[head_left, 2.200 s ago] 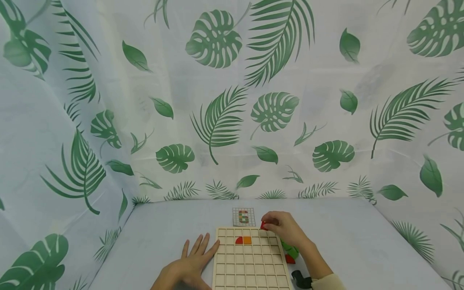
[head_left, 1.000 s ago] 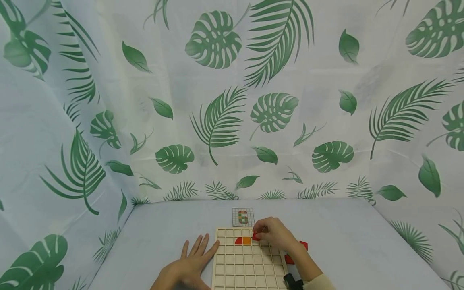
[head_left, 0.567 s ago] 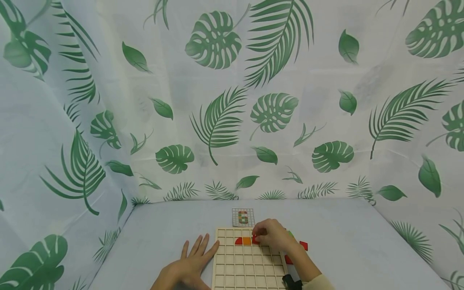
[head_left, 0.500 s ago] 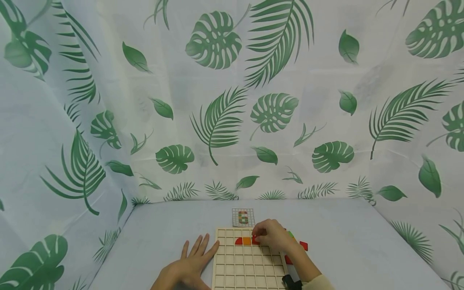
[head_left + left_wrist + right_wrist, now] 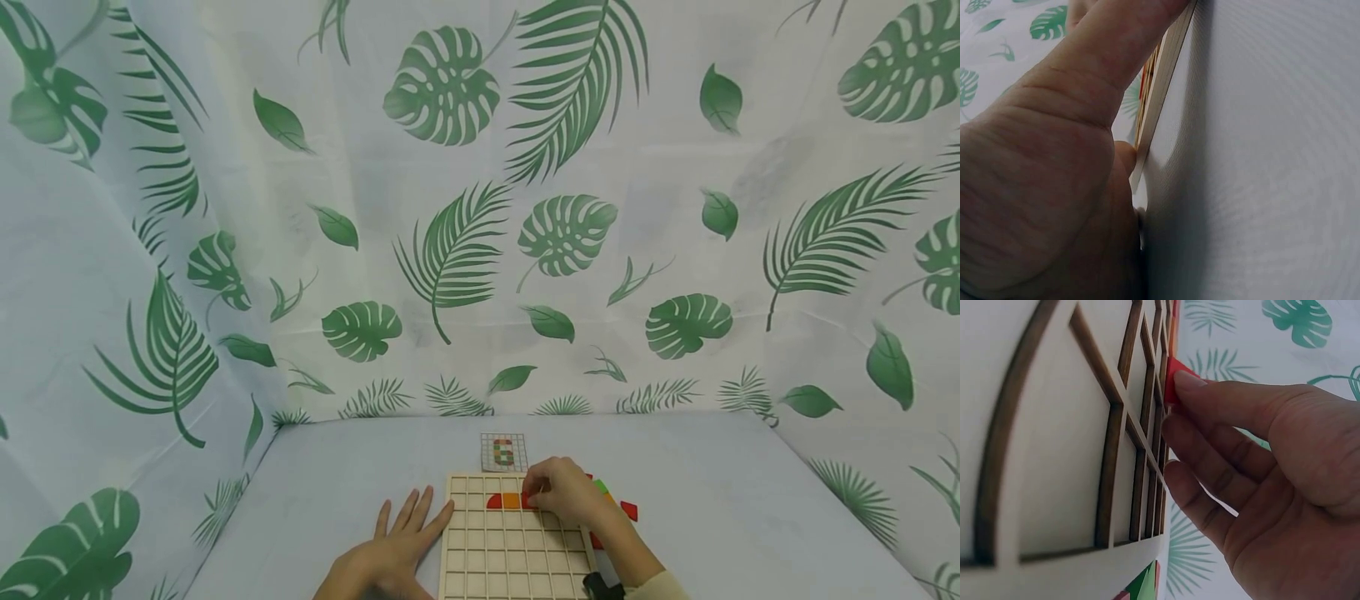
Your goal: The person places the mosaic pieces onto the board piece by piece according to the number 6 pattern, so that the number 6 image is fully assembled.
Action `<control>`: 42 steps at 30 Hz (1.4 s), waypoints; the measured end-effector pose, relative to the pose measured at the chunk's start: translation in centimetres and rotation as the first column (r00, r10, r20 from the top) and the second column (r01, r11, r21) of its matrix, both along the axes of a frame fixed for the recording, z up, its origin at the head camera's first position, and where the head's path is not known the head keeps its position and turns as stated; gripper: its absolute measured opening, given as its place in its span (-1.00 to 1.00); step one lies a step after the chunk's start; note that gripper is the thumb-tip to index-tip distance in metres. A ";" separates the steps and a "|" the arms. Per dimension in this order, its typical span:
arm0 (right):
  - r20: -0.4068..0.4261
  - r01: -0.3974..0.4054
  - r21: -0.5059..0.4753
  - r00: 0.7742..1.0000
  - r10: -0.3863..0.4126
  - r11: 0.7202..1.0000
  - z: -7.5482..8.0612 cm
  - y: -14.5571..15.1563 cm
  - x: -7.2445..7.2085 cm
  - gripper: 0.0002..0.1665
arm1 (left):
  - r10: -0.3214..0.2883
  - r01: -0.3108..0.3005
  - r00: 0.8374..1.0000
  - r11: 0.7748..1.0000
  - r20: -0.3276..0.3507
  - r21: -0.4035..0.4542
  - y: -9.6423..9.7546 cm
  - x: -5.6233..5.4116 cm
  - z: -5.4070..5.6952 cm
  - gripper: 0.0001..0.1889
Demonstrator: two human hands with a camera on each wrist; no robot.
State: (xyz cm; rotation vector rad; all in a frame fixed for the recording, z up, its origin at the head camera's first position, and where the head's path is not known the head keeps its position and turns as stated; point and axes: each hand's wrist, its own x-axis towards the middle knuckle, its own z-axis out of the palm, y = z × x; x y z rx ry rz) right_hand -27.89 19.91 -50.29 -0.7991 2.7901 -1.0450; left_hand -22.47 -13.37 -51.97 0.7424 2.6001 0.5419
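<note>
A pale wooden grid board [image 5: 517, 540] lies on the table. In one of its upper rows a red quarter-round tile [image 5: 494, 502] sits beside an orange square tile [image 5: 512, 501]. My right hand [image 5: 564, 493] reaches over the board and pinches another red tile [image 5: 1175, 367] by thumb and fingers. That tile is at the cell just right of the orange one, mostly covered by the fingertips in the head view. My left hand [image 5: 397, 546] lies with fingers spread at the board's left edge, index fingertip against the frame [image 5: 1163, 81].
A small card [image 5: 503, 452] printed with a coloured grid figure lies behind the board. Red and green pieces, including a red tile [image 5: 629, 511], lie right of the board, partly behind the right forearm. A black object [image 5: 602, 587] is near the right wrist.
My right hand has carried the red tile from the board's upper right corner leftward and down to the cell beside the orange tile. The left hand stays in place.
</note>
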 end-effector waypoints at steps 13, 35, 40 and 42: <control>0.010 -0.018 0.033 1.000 0.017 0.999 0.1 0.1 0.2 -0.90 | 0.005 -0.005 1.000 1.000 0.004 -0.011 0.1 0.1 0.1 0.39; -0.008 0.051 0.004 0.999 -0.050 0.999 1.1 1.5 0.7 -0.77 | 0.003 -0.003 1.000 1.000 0.009 -0.011 -0.1 -0.1 -0.1 0.41; -0.022 0.078 0.016 0.997 -0.078 0.997 1.0 2.0 0.6 -0.76 | 0.021 -0.022 1.000 0.999 -0.003 -0.024 0.1 0.1 -0.2 0.42; -0.029 0.087 0.020 0.996 -0.086 0.996 1.0 2.1 0.5 -0.76 | 0.026 -0.027 1.000 0.999 -0.009 -0.032 0.2 0.1 -0.2 0.43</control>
